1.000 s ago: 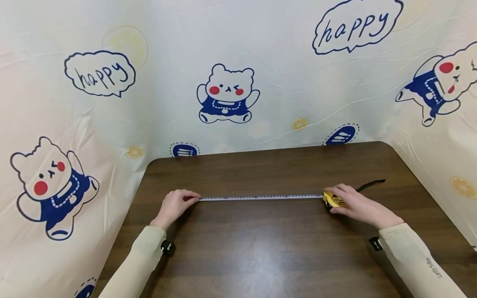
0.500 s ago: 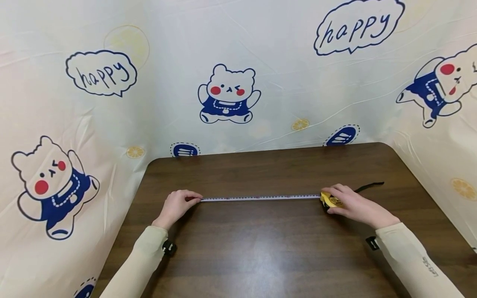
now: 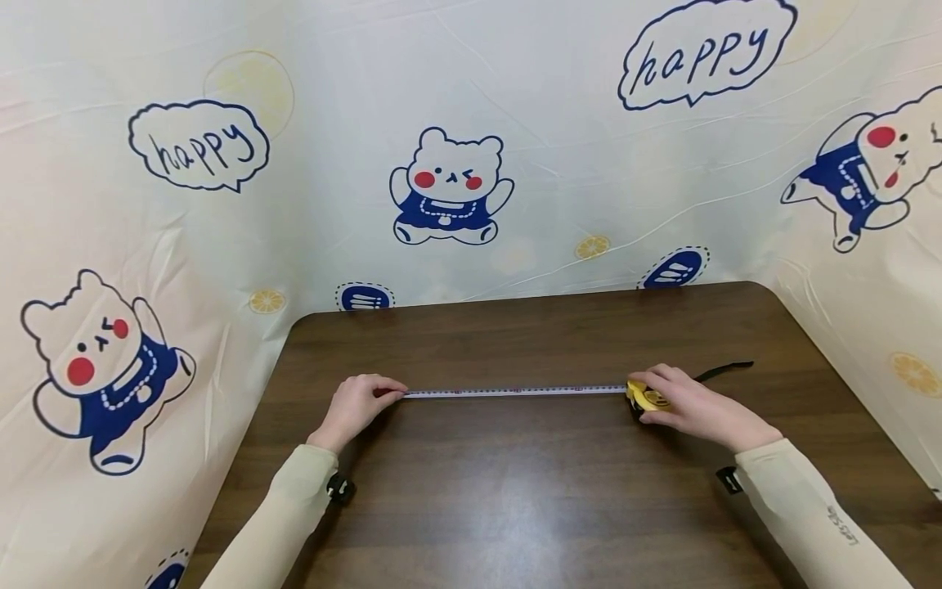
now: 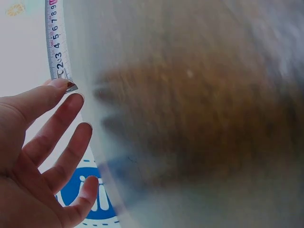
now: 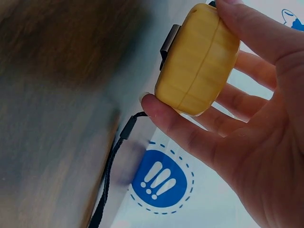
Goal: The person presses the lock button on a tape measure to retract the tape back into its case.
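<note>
Compared with a second ago, I see less blade (image 3: 515,391) showing between the hands, with the yellow tape measure case (image 3: 646,398) nearer the left hand (image 3: 356,409). That hand pinches the blade's metal hook (image 4: 72,87) between thumb and forefinger, its other fingers loosely spread. The right hand (image 3: 699,413) grips the rounded case, thumb and fingers curled round its sides. On my right wrist feed, the case is smooth, with a moulded seam and a dark clip (image 5: 169,43); a black woven strap (image 5: 108,171) trails away. The blade stretches straight above the glossy, dark wood-grain table (image 3: 486,491).
</note>
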The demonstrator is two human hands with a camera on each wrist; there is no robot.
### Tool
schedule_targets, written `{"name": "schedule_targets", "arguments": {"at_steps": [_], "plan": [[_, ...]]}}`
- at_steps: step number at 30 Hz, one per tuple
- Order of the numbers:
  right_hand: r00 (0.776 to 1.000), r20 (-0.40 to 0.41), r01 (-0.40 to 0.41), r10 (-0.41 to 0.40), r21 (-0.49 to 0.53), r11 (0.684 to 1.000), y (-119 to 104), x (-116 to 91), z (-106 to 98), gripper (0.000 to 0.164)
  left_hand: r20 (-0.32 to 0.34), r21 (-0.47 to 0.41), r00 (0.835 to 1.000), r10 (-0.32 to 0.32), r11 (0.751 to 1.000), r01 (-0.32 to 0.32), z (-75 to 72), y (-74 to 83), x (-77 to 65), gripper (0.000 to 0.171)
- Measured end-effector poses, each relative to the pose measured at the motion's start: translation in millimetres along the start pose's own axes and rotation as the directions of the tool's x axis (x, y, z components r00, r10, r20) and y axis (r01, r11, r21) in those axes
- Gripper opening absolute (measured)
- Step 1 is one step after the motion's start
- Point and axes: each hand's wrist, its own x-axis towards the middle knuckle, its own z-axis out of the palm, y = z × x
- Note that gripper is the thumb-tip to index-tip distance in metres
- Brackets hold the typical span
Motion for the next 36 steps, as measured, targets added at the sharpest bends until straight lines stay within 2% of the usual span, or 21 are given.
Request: {"name": "schedule_targets", "arguments": {"at_steps": [8,24,36], "plan": [[1.000,0.009,0.000,0.000,0.004,1.000,-2.1,1.4,1.8,0.056,0.000,-0.002,1.000,0.023,1.000,-0.023,2.9,5.7,-0.1,0.010],[1.000,-0.005,0.020,-0.020,0.001,1.000,-6.2,2.6,5.4,0.056,0.029,-0.019,0.999,0.013,1.000,-0.012,10.0,17.8,3.8,0.011],[1.000,0.015,0.008,-0.008,-0.006,1.000,-7.1,3.5,4.2,0.058,0.024,0.000,0.998,0.053,0.999,-0.053,15.2,25.2,7.1,0.009]]}}
